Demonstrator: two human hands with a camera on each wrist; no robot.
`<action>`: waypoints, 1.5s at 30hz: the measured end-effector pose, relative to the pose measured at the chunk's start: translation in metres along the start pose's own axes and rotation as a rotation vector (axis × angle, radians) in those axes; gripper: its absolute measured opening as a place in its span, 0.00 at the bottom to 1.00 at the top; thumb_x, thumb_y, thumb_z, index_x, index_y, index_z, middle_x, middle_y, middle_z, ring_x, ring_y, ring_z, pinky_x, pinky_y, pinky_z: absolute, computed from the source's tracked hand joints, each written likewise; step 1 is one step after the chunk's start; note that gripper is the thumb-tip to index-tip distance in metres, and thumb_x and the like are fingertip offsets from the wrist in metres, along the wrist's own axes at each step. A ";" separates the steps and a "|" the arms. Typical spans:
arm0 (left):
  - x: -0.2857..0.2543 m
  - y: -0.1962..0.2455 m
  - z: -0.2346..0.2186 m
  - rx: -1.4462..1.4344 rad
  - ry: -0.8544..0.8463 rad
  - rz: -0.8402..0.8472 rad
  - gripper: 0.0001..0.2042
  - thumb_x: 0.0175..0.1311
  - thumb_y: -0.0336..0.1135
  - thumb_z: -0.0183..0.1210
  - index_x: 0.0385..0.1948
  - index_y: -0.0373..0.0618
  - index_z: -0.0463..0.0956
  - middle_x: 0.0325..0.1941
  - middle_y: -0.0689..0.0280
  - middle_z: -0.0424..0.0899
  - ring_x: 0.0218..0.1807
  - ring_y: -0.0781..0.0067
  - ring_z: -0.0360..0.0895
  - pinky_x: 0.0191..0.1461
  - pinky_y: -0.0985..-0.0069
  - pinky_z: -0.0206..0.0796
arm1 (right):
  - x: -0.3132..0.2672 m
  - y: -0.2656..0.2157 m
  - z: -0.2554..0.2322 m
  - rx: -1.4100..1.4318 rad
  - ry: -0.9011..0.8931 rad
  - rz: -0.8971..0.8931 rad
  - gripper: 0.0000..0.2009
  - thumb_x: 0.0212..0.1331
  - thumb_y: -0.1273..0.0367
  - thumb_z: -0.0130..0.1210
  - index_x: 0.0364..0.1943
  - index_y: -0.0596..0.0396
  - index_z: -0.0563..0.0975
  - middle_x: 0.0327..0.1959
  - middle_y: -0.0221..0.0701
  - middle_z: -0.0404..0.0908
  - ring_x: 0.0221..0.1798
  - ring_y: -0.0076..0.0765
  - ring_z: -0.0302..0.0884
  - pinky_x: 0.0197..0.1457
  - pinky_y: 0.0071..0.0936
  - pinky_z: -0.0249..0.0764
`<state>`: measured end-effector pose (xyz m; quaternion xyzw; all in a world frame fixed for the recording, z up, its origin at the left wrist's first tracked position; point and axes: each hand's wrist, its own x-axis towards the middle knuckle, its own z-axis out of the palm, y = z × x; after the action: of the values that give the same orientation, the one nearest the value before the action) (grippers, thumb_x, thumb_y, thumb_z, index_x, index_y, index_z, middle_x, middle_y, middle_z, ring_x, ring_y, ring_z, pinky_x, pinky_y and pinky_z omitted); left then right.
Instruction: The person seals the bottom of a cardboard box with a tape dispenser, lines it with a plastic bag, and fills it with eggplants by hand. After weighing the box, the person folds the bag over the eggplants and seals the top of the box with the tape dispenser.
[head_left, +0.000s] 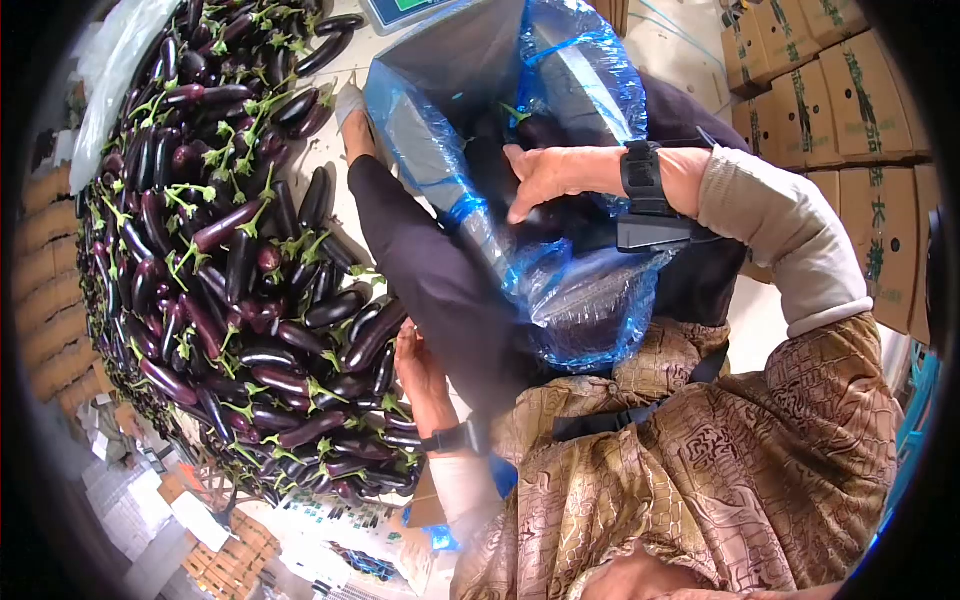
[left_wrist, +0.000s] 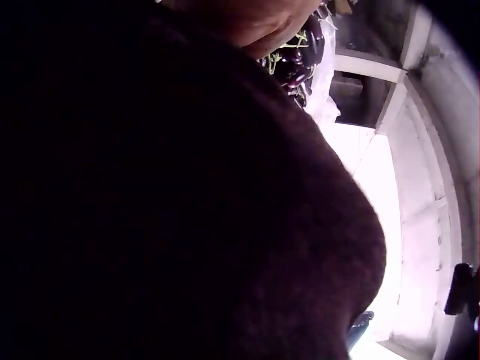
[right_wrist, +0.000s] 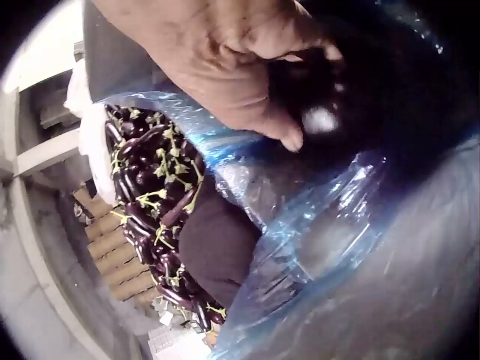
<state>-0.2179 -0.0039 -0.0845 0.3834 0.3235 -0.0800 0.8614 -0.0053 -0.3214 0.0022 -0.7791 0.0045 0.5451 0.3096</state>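
Glossy dark eggplants with green stems (head_left: 225,225) lie in a large heap on the left of the head view. Beside the heap's near right edge is my left hand (head_left: 424,382), fingers loosely bent close to an eggplant (head_left: 375,336); the left wrist view shows only part of this hand (left_wrist: 259,22) above a dark trouser leg. Between the legs, a blue plastic bag (head_left: 600,310) lines an open container holding dark eggplants. My right hand (head_left: 560,176) reaches into it, thumb and fingers round a dark eggplant (right_wrist: 321,120); the fingers' far ends are partly hidden.
Stacked cardboard boxes (head_left: 870,100) stand at the right and more cartons (head_left: 55,290) at the far left. A scale with a green display (head_left: 405,8) is at the top edge. Clear plastic sheeting (head_left: 110,90) borders the heap. The trousered leg (head_left: 425,255) lies between heap and bag.
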 end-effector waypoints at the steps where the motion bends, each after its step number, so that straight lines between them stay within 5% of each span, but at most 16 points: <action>1: 0.000 0.000 0.000 0.004 0.039 0.008 0.17 0.66 0.38 0.60 0.51 0.35 0.76 0.51 0.59 0.82 0.53 0.64 0.77 0.60 0.66 0.70 | 0.012 0.009 0.004 -0.033 0.109 -0.061 0.58 0.48 0.58 0.68 0.74 0.58 0.34 0.60 0.55 0.71 0.57 0.53 0.75 0.53 0.39 0.75; 3: 0.003 -0.001 -0.006 0.006 0.079 0.015 0.17 0.66 0.38 0.60 0.51 0.36 0.76 0.51 0.59 0.82 0.52 0.64 0.78 0.60 0.66 0.70 | 0.037 0.021 0.012 -0.066 0.153 -0.059 0.58 0.47 0.57 0.68 0.73 0.63 0.37 0.56 0.61 0.72 0.56 0.54 0.76 0.51 0.37 0.76; 5: 0.012 -0.008 -0.020 -0.042 0.062 -0.028 0.17 0.65 0.36 0.60 0.51 0.36 0.76 0.51 0.58 0.82 0.52 0.64 0.78 0.60 0.66 0.70 | 0.063 0.039 0.024 -0.233 0.214 -0.346 0.58 0.46 0.55 0.69 0.70 0.74 0.41 0.55 0.66 0.72 0.55 0.56 0.76 0.52 0.38 0.76; 13: 0.014 -0.015 -0.020 -0.025 0.085 -0.064 0.14 0.68 0.33 0.55 0.50 0.35 0.76 0.51 0.57 0.82 0.51 0.61 0.80 0.58 0.65 0.72 | 0.044 0.020 0.034 -0.554 0.253 -0.207 0.58 0.44 0.54 0.70 0.65 0.84 0.43 0.44 0.66 0.77 0.52 0.60 0.78 0.54 0.40 0.75; 15: 0.023 -0.031 -0.047 -0.036 0.150 -0.060 0.10 0.65 0.30 0.58 0.45 0.36 0.77 0.45 0.58 0.84 0.48 0.65 0.80 0.54 0.68 0.72 | 0.073 0.060 0.019 -0.517 0.157 -0.503 0.58 0.43 0.55 0.69 0.65 0.84 0.42 0.43 0.65 0.78 0.49 0.59 0.80 0.50 0.40 0.77; 17: 0.016 -0.036 -0.052 0.027 0.242 -0.128 0.10 0.64 0.32 0.60 0.45 0.41 0.78 0.38 0.60 0.84 0.37 0.70 0.80 0.42 0.74 0.72 | 0.052 0.025 0.031 -0.351 0.202 -0.168 0.58 0.43 0.56 0.68 0.65 0.84 0.40 0.39 0.62 0.79 0.42 0.57 0.82 0.45 0.40 0.78; 21: 0.004 -0.037 -0.062 0.167 0.258 -0.071 0.12 0.62 0.33 0.59 0.46 0.41 0.76 0.36 0.60 0.84 0.34 0.70 0.81 0.36 0.77 0.72 | 0.037 0.012 0.020 -0.399 0.121 -0.098 0.56 0.43 0.60 0.66 0.67 0.82 0.40 0.35 0.58 0.80 0.39 0.50 0.83 0.43 0.36 0.78; 23: 0.008 -0.031 -0.076 0.438 0.335 0.062 0.07 0.66 0.33 0.56 0.40 0.43 0.80 0.35 0.68 0.82 0.34 0.74 0.79 0.39 0.76 0.72 | 0.078 0.059 0.013 -0.639 0.335 -0.376 0.54 0.44 0.56 0.68 0.65 0.83 0.49 0.34 0.56 0.80 0.29 0.46 0.82 0.31 0.33 0.78; 24: 0.017 -0.028 -0.094 1.066 0.393 0.334 0.08 0.63 0.34 0.58 0.39 0.41 0.79 0.34 0.64 0.83 0.32 0.72 0.79 0.37 0.73 0.72 | 0.064 0.042 0.011 -0.557 0.262 -0.295 0.51 0.46 0.56 0.67 0.65 0.82 0.51 0.32 0.55 0.80 0.30 0.47 0.82 0.33 0.33 0.78; 25: 0.027 -0.028 -0.110 1.247 0.445 0.534 0.10 0.60 0.34 0.59 0.39 0.40 0.79 0.32 0.59 0.82 0.30 0.65 0.79 0.37 0.69 0.72 | 0.045 0.026 0.008 -0.474 0.194 -0.210 0.49 0.48 0.56 0.67 0.64 0.80 0.52 0.31 0.54 0.81 0.31 0.48 0.83 0.34 0.33 0.78; 28: 0.029 0.002 -0.089 1.178 0.589 0.352 0.13 0.55 0.31 0.62 0.42 0.41 0.78 0.36 0.57 0.82 0.37 0.56 0.79 0.45 0.65 0.70 | 0.033 0.024 0.005 -0.295 0.086 -0.202 0.43 0.52 0.57 0.65 0.62 0.79 0.59 0.30 0.53 0.81 0.32 0.48 0.83 0.37 0.35 0.77; 30: 0.048 0.002 -0.096 1.737 0.584 0.748 0.22 0.49 0.27 0.62 0.50 0.45 0.74 0.46 0.58 0.79 0.51 0.52 0.74 0.53 0.59 0.64 | 0.028 0.020 0.010 -0.417 0.149 -0.211 0.40 0.53 0.58 0.65 0.60 0.78 0.62 0.30 0.52 0.81 0.31 0.46 0.83 0.37 0.35 0.77; 33: 0.078 -0.004 -0.096 1.980 0.467 0.832 0.31 0.44 0.24 0.61 0.57 0.48 0.68 0.55 0.60 0.73 0.61 0.53 0.66 0.58 0.57 0.58 | 0.020 0.012 0.010 -0.533 0.185 -0.240 0.35 0.54 0.58 0.64 0.58 0.75 0.67 0.32 0.52 0.82 0.30 0.43 0.84 0.37 0.34 0.77; 38: 0.114 0.004 -0.104 2.285 0.310 0.815 0.15 0.52 0.28 0.57 0.43 0.51 0.71 0.43 0.62 0.70 0.49 0.57 0.69 0.54 0.57 0.60 | -0.005 0.025 -0.006 -0.492 0.176 -0.439 0.26 0.59 0.63 0.62 0.56 0.68 0.72 0.31 0.46 0.84 0.34 0.41 0.84 0.38 0.31 0.77; 41: 0.105 0.024 -0.098 2.244 0.329 0.660 0.17 0.49 0.27 0.59 0.43 0.51 0.71 0.44 0.61 0.71 0.49 0.56 0.70 0.50 0.57 0.61 | -0.026 0.023 -0.011 -0.447 0.177 -0.599 0.23 0.61 0.64 0.60 0.55 0.68 0.73 0.34 0.47 0.85 0.35 0.41 0.85 0.40 0.31 0.78; 45: 0.068 0.074 -0.069 1.902 0.584 0.809 0.26 0.41 0.30 0.67 0.47 0.46 0.70 0.47 0.59 0.72 0.52 0.52 0.70 0.51 0.57 0.64 | -0.059 0.000 -0.020 -0.391 0.199 -0.567 0.20 0.61 0.68 0.58 0.56 0.61 0.72 0.35 0.42 0.85 0.37 0.40 0.85 0.42 0.31 0.78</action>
<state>-0.1704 0.1039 -0.1153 0.9795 0.1709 0.0868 0.0611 -0.0122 -0.3507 0.0569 -0.8431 -0.2863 0.3496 0.2917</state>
